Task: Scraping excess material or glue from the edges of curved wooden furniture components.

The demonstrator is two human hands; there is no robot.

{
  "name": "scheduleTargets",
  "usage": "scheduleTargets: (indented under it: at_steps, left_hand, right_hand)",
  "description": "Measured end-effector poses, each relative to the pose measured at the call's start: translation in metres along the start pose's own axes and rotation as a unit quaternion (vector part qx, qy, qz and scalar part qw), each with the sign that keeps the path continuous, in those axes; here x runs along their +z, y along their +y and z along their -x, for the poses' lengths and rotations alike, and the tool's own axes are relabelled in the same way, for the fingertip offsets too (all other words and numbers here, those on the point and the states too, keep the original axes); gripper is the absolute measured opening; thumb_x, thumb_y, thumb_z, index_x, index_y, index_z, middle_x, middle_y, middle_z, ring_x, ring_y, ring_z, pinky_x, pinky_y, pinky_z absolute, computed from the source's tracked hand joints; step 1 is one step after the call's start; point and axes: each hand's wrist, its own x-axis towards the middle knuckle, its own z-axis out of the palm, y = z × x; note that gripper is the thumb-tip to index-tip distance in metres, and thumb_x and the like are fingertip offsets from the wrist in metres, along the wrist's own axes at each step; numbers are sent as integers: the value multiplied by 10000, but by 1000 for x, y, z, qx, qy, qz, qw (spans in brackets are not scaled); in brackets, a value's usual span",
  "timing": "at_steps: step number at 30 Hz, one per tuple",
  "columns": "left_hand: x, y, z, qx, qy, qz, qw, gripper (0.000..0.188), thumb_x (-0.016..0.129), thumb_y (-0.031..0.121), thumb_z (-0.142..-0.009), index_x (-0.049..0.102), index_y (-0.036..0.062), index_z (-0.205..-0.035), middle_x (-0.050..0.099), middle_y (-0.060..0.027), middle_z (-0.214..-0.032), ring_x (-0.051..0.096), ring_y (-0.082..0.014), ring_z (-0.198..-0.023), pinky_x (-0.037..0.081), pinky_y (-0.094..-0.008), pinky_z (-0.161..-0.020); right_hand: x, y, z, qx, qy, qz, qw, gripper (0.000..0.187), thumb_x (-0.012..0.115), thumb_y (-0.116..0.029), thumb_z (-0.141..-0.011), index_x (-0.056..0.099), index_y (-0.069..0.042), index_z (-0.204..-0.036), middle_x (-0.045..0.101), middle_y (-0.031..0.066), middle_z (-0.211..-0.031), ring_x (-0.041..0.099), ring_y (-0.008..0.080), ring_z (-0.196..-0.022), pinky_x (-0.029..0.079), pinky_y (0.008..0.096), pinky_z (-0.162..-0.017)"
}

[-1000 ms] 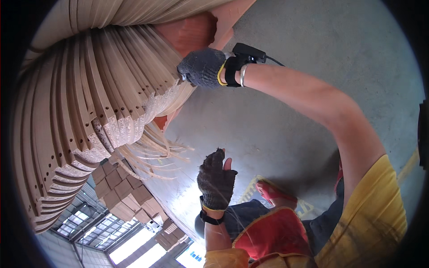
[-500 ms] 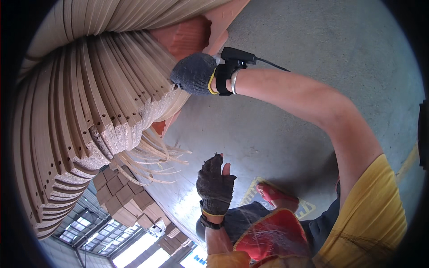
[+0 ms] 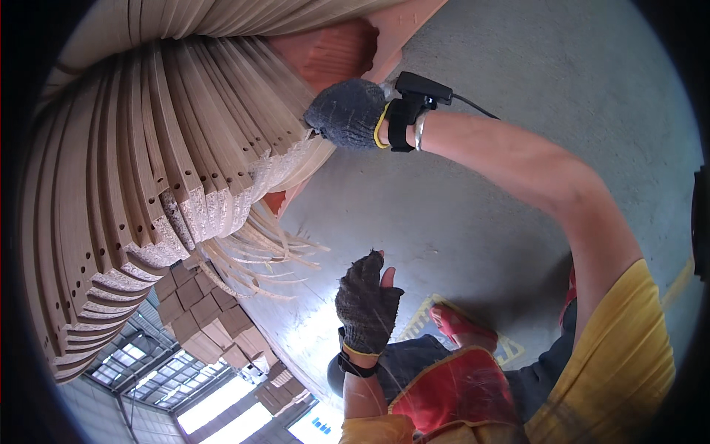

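"Quick, any text readable from where we're standing?"
"None legible."
"The yellow marking on the floor?"
"Bordered, patterned, partly covered by the red shoe. Letters or hatching, can't tell."
"Yellow stripe, over on the worker's right?"
"Plain band, as far as I can see."
"Bright panel, worker's left, far off?"
"Small blue marks on it, in a row. Too small to read."
"Stacked brown cartons?"
"Too far off to make out print. Log it: unreadable."
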Motion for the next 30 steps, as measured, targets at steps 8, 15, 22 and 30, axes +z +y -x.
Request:
scheduleTargets:
  at_steps: [8,15,22,30]
  left_hand:
    - [6,-1,-5,9,-12,8,1000,298,713,92,-869,651,63,-1159,700,-130,-1009,657,-358,-887,527,-437,-738]
    - [-8,1,-1,-2,-8,-16,1000,285,704,82,-872,647,61,-1151,700,-128,-1011,661,-349,-894,527,-435,-740]
    - [11,-1,-5,15,-20,20,999,316,716,75,-856,647,64,-1163,701,-126,-1026,662,-347,-915,532,-427,-759]
    - [-7,-9,5,-4,-10,-12,1000,337,737,79,-841,649,77,-1166,705,-115,-1036,666,-335,-924,537,-421,-777]
  right_hand:
    - [-21,14,-9,-33,-119,23,992,157,674,-207,-815,727,-114,-931,729,119,-918,718,331,-836,569,467,-725]
    - [0,-4,-9,6,-6,-11,1000,125,690,-214,-822,705,-105,-881,706,128,-833,697,338,-758,545,472,-674]
    - [-31,4,9,34,-95,55,993,165,694,-200,-820,728,-100,-946,732,134,-915,724,324,-829,574,453,-704]
    - [-9,-6,-14,-20,-63,32,997,121,706,-172,-805,722,-99,-899,709,129,-868,699,336,-790,558,460,-671]
